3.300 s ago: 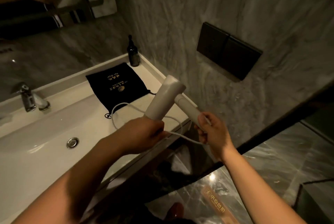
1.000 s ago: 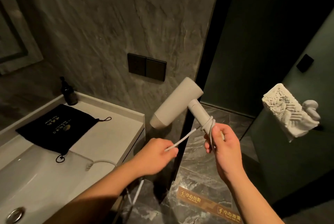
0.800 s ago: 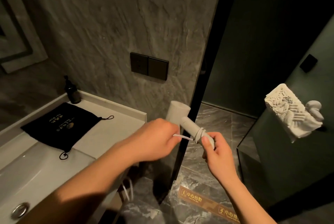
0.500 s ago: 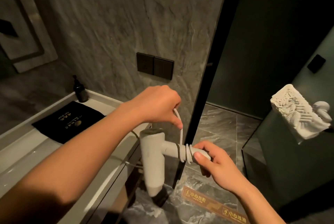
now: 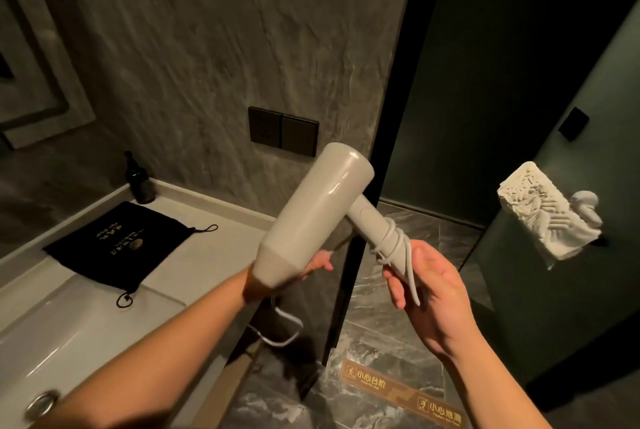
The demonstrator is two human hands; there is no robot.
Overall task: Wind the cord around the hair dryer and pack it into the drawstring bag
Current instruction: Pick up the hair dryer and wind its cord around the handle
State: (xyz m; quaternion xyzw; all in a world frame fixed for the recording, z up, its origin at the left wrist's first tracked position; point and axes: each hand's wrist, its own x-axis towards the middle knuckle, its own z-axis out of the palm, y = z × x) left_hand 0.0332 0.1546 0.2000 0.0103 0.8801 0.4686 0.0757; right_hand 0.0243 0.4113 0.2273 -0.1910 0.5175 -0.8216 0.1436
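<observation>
I hold a white hair dryer in mid-air over the counter's right end, barrel slanting up to the right. My right hand grips the lower end of its handle, where several turns of white cord are wound. My left hand sits behind and below the barrel, mostly hidden, pinching the cord. A slack loop of cord hangs beneath it. The black drawstring bag lies flat on the counter to the left, apart from both hands.
A white sink basin with a drain fills the lower left. A dark pump bottle stands in the counter's back corner. A black wall socket plate is behind the dryer. A white carved door handle juts out at right.
The dryer has swung from barrel-down to barrel-up. My left hand has dropped from above the handle to under the barrel, carrying the cord around. More turns sit on the handle.
</observation>
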